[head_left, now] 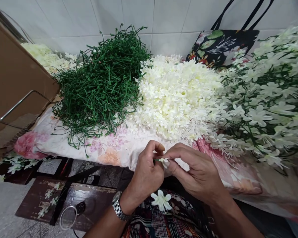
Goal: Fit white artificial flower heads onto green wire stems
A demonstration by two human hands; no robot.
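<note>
My left hand [147, 172], with a metal watch on the wrist, is closed in a pinch on a green plastic stem [157, 160], most of which the fingers hide. At the stem's tip my right hand [197, 173] pinches a small white artificial flower [165, 162] between thumb and fingertips. Below the hands, an open white flower [161, 200] shows over the patterned clothing on my lap; I cannot tell whether it hangs from the held stem. Beyond my hands lie a heap of green stems [101, 79] and a pile of loose white blossoms [178, 96].
Finished-looking flower sprays [270, 115] crowd the right side. A floral cloth [121, 148] covers the work surface. At left stands a cardboard box [17, 72] beside a metal handle; a dark wooden bench [86, 201] is below. A black floral bag [221, 48] leans against the tiled wall.
</note>
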